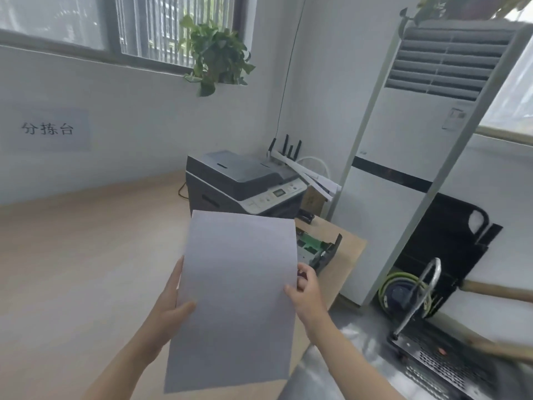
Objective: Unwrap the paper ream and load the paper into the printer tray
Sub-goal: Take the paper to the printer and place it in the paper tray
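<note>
both hands [170, 301] [305, 290] pinching the paper [236, 298] by its side edges, kept flat and squared for the tray [320, 249] beside the printer [245, 183]

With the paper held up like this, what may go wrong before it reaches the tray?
The paper hides most of the tray, so it may be lowered crooked against the green guides. Both hands pinch only the side edges; the sheets could sag or slip. The tray lies near the table edge and might be knocked.

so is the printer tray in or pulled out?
Out. The tray lies on the table in front of the printer, partly hidden by the paper.
</note>
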`<state>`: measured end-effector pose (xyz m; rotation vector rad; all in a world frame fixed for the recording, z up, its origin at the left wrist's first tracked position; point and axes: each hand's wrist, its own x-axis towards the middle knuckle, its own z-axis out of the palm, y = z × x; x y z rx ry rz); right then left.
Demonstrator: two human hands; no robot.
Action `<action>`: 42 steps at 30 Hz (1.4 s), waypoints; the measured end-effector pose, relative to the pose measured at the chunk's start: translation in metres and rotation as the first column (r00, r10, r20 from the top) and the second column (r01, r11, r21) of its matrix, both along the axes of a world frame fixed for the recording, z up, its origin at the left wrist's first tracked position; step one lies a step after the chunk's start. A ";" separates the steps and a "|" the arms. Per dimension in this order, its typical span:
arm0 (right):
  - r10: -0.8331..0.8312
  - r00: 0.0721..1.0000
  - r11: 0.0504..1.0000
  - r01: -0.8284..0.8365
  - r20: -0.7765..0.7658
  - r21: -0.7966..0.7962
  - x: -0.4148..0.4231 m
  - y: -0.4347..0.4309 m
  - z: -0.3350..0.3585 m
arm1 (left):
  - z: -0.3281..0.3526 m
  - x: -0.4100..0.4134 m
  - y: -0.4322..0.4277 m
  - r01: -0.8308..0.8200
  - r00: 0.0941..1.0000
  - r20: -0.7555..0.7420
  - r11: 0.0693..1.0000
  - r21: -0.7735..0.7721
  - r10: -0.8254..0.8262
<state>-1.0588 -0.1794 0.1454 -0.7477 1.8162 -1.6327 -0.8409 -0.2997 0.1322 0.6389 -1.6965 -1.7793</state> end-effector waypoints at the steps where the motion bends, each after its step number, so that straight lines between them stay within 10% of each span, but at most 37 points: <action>1: 0.011 1.000 1.000 -0.011 -0.005 0.003 -0.011 -0.008 -0.002 | -0.002 -0.009 -0.005 -0.017 1.000 0.002 1.000 -0.006 0.017; 8: 0.120 0.992 0.993 -0.120 -0.031 -0.008 -0.079 -0.074 -0.023 | -0.030 -0.068 -0.043 -0.227 0.967 0.086 0.964 -0.137 0.240; 21: 0.475 0.873 0.879 -0.475 -0.113 0.032 -0.194 -0.165 -0.063 | -0.069 -0.191 -0.071 -0.716 0.612 0.276 0.667 -0.206 0.741; 42: 0.604 0.789 0.796 -0.587 -0.114 0.148 -0.231 -0.215 -0.105 | -0.083 -0.218 -0.091 -0.785 0.532 0.272 0.587 -0.198 0.802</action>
